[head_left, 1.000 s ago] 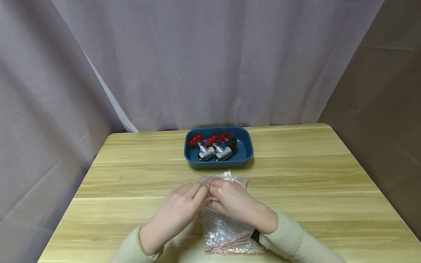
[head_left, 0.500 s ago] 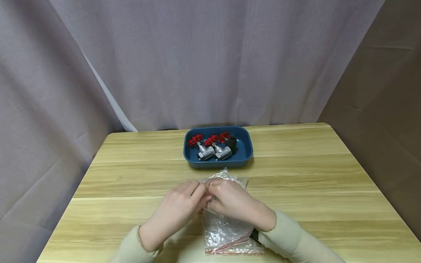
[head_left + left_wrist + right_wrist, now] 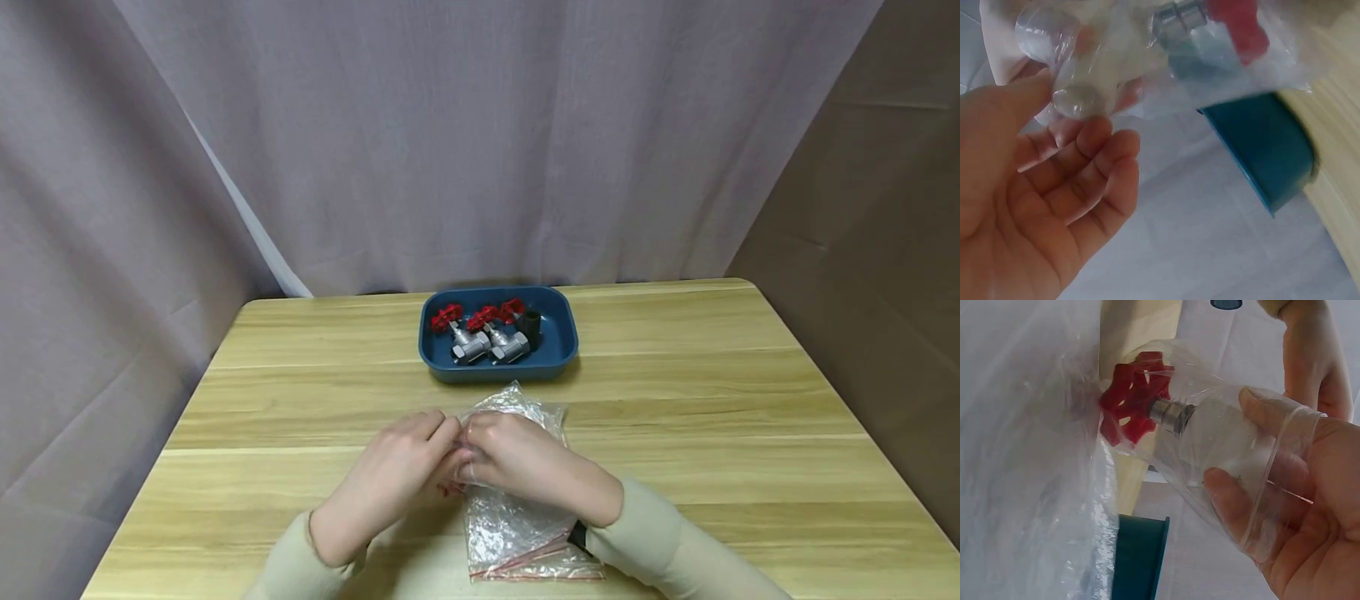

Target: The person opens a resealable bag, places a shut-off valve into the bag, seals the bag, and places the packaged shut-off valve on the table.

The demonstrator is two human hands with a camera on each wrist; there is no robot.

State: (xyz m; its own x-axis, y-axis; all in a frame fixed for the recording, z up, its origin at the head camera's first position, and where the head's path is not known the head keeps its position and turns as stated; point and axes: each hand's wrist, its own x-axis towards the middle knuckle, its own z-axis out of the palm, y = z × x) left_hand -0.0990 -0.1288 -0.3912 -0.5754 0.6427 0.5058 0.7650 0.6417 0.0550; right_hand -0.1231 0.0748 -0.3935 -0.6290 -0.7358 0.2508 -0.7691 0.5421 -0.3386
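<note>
A clear plastic zip bag [image 3: 1222,434] hangs between the two hands. Inside it is a valve with a red handwheel [image 3: 1135,397] and a metal stem; its body is blurred by the plastic. My left hand [image 3: 386,471] pinches the bag's edge between thumb and fingers, the other fingers loosely curled in the left wrist view. From the other side my right hand [image 3: 517,454] grips the bag near its mouth, fingertips showing through the film. Whether those fingertips are inside the bag I cannot tell. In the head view the handwheel peeks out below the hands.
Behind the hands stands a blue tray [image 3: 498,375] holding several valves [image 3: 510,346] with red handwheels, one of them dark-bodied. Flat clear zip bags [image 3: 510,533] with red seal strips lie beneath the right forearm. A curtain [image 3: 480,150] rises behind the wooden table [image 3: 712,400].
Both hands have shifted slightly to the left and the left one has turned a little. The red handwheel now shows below them. Tray and flat bags stay where they were.
</note>
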